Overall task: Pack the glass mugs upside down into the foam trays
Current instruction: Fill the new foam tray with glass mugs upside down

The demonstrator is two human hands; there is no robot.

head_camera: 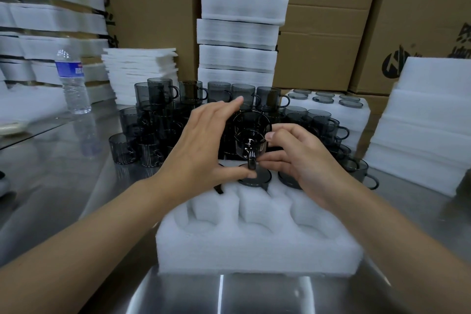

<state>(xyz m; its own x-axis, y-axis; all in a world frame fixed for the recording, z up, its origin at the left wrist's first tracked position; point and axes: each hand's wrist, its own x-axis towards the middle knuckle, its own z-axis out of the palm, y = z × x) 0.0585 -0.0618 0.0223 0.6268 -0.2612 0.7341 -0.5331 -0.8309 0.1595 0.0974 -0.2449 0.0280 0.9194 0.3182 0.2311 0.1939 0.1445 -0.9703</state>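
Hands meet above the far row of the foam tray (pixel 254 245), both gripping one smoky glass mug (pixel 251 132) that is tipped on its side, handle toward the person. The left hand (pixel 201 145) spans it, fingers arched over, thumb at the handle. The right hand (pixel 303 160) pinches its wall between thumb and fingertips. Two upturned mugs (pixel 256 177) sit in the tray's far pockets; loose mugs (pixel 163 115) crowd behind the tray.

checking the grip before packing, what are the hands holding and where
A glass mug tipped on its side: left hand spans its body, right hand pinches it beside the handle.
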